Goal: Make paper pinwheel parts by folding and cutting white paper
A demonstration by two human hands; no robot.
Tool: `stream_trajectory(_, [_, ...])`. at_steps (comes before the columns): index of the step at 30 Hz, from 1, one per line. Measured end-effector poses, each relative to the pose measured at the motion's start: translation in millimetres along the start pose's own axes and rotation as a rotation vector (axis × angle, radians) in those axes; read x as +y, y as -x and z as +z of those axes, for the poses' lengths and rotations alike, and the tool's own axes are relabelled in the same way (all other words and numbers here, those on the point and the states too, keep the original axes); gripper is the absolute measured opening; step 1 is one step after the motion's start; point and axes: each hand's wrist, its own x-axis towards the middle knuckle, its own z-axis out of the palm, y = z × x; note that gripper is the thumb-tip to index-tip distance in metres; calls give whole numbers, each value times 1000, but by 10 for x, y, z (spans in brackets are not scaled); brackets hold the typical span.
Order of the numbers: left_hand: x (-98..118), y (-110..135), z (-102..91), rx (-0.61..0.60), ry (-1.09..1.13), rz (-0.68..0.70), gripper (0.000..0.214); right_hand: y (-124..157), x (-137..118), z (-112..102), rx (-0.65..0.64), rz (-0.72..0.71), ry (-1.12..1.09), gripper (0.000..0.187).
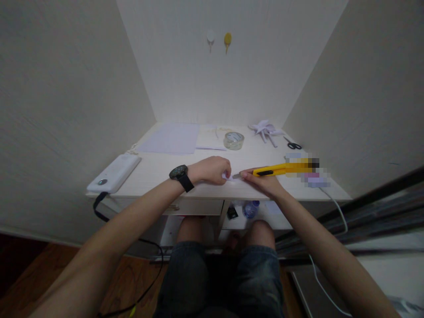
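My right hand (265,182) is closed around a yellow utility knife (276,169), its blade tip pointing left toward a small white piece of paper (229,178) on the pale wooden desk (198,187). My left hand (213,169), with a black watch on the wrist, pinches that paper with curled fingers near the desk's front edge. The two hands almost touch.
A roll of clear tape (233,140), a sheet of pale paper (170,138), folded white paper shapes (266,130) and black scissors (293,144) lie at the back. A white power bank (114,173) sits at the left edge. Walls close in on three sides.
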Motion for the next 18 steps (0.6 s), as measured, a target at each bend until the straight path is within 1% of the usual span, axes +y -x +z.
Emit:
stream_trajectory(6, [1,-2,9,-5,-26,6,22,25,-94,1,10,-18,58,26])
stream_trajectory(13, [33,-4,-17,-43,-95,-21,24,14,-37,0,9,-5,19,28])
stream_trajectory(18, [21,0,-8,-32,-90,-16,24,15,-51,0,4,-1,29,28])
